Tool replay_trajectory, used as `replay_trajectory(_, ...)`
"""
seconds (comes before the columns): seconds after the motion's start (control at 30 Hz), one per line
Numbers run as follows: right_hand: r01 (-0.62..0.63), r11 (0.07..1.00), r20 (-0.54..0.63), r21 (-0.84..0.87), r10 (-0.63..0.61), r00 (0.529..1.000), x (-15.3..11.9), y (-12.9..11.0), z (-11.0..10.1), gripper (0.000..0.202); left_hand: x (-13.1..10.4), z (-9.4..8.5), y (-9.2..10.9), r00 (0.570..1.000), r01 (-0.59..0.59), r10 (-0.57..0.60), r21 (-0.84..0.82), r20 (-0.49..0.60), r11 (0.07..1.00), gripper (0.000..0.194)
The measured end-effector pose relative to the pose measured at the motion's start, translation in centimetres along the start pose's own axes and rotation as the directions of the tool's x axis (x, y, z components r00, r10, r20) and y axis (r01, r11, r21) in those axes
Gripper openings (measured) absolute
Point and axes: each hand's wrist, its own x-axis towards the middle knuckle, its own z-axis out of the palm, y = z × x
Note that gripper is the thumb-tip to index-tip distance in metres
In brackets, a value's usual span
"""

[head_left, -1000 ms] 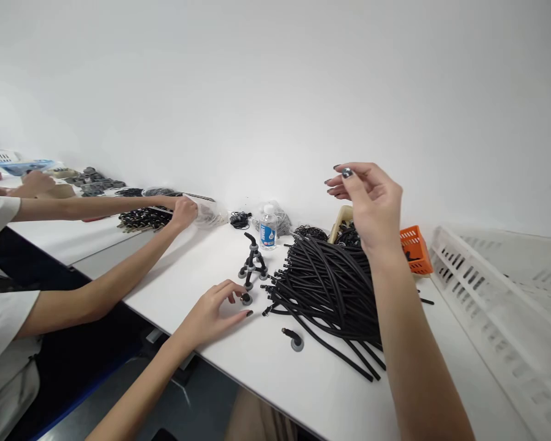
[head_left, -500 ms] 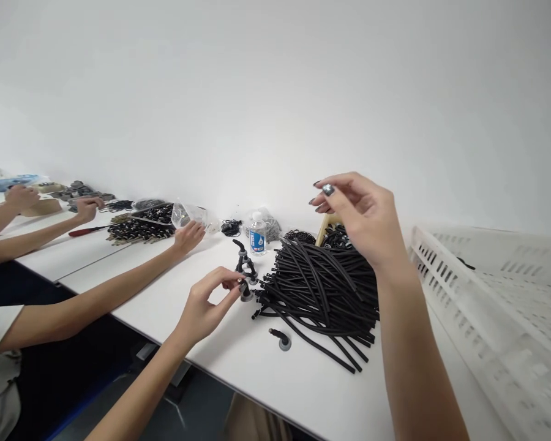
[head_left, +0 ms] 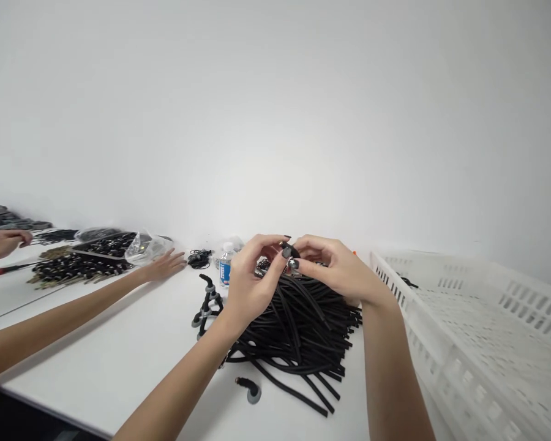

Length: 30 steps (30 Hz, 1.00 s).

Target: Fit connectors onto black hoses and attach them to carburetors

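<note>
Two hands, both occupied: left hand (head_left: 252,282) with thumb and forefinger pinched narrow on a short black piece (head_left: 290,249); right hand (head_left: 335,269) with thumb and fingertips gathered narrow at the other end of that same piece. Location of piece: raised off the worktop (head_left: 142,349), over the far part of a heap of black tubes (head_left: 303,331).

Step in hand, as judged: two-handed handling of one small part, probably fitting or adjusting at its end. The next move seemed to call for a steady hold from one hand and a fine push or twist from the other, with the piece kept from slipping.

Appearance of piece: dark, matt, short and slightly curved, with a small lighter tip toward the left. Much of it was covered by fingers; whether it carried a grey ring could not be told.

One lone bent part (head_left: 250,389), black with a grey disc at its foot and a brownish tip, lay on the near worktop, apart from the tubes. One cluster of similar parts (head_left: 207,306), black with grey discs, stood left of the left hand. One bottle (head_left: 224,269), blue-labelled, stood behind the cluster, partly hidden by that hand.
</note>
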Motion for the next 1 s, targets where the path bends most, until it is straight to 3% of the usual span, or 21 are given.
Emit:
replay_trajectory(0.17, 0.009, 1.000, -0.186, 0.001, -0.009, 0.982, -0.4, 0.0, -1.0, 0.015, 1.7, 0.8, -0.1, 0.997, -0.081, 0.081, 0.037, -0.012, 0.996, 0.018)
replay_trajectory(0.47, -0.005, 0.997, -0.315, -0.078, -0.020, 0.949, -0.5, -0.2, -1.3, 0.012, 3.9, -1.1, -0.9, 0.971, -0.235, 0.225, 0.155, 0.079, 0.960, 0.009)
replay_trajectory(0.77, 0.004, 0.993, -0.337, -0.118, -0.044, 0.940, -0.1, 0.1, -1.0, 0.010, 4.1, -1.7, -1.8, 0.986, -0.167, 0.167, 0.076, 0.010, 0.983, 0.012)
replay_trajectory(0.83, 0.012, 0.991, -0.417, -0.132, -0.067, 0.906, -0.3, 0.5, -1.8, 0.010, 4.5, -2.4, -2.1, 0.987, -0.142, 0.146, 0.059, -0.069, 0.988, 0.013)
replay_trajectory(0.93, 0.035, 0.992, -0.569, -0.125, -0.101, 0.816, -0.9, 1.3, -3.2, 0.011, 5.1, -3.6, -2.6, 0.986, -0.099, 0.106, 0.058, -0.126, 0.993, 0.015)
replay_trajectory(1.0, 0.041, 0.994, -0.572, -0.099, -0.090, 0.815, -1.1, 1.6, -3.8, 0.011, 5.3, -3.8, -2.8, 0.994, -0.057, 0.061, 0.039, -0.090, 0.998, 0.018)
